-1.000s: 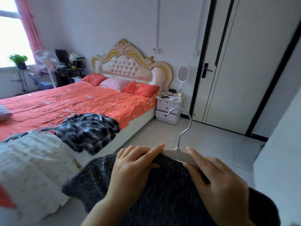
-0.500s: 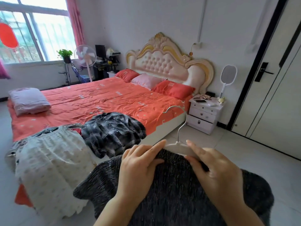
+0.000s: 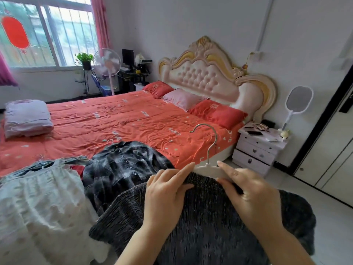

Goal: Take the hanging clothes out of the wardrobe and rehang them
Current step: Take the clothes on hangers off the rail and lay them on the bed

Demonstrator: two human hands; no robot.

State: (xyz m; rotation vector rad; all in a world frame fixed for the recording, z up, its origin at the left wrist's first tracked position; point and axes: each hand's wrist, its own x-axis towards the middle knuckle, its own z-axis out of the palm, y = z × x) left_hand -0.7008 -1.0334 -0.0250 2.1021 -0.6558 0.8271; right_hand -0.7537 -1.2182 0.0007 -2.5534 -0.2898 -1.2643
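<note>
A dark grey knit top (image 3: 206, 222) hangs on a white hanger (image 3: 209, 170) with a metal hook, held low in front of me. My left hand (image 3: 166, 190) grips the top's left shoulder and the hanger under it. My right hand (image 3: 250, 190) holds the right shoulder the same way. On the near corner of the bed lie a black-and-white plaid shirt (image 3: 122, 169), a white dotted garment (image 3: 42, 203) and a dark garment (image 3: 38, 166) half hidden under it.
The bed (image 3: 122, 119) with an orange cover, pillows and a folded lilac quilt (image 3: 26, 117) fills the middle. A white nightstand (image 3: 259, 148) stands to its right, a wardrobe door (image 3: 332, 150) at far right. A fan (image 3: 108, 63) and a plant (image 3: 85, 59) stand by the window.
My view has swung left, bringing the window and more of the bed into sight. Both hands keep the same hold on the knit top and hanger.
</note>
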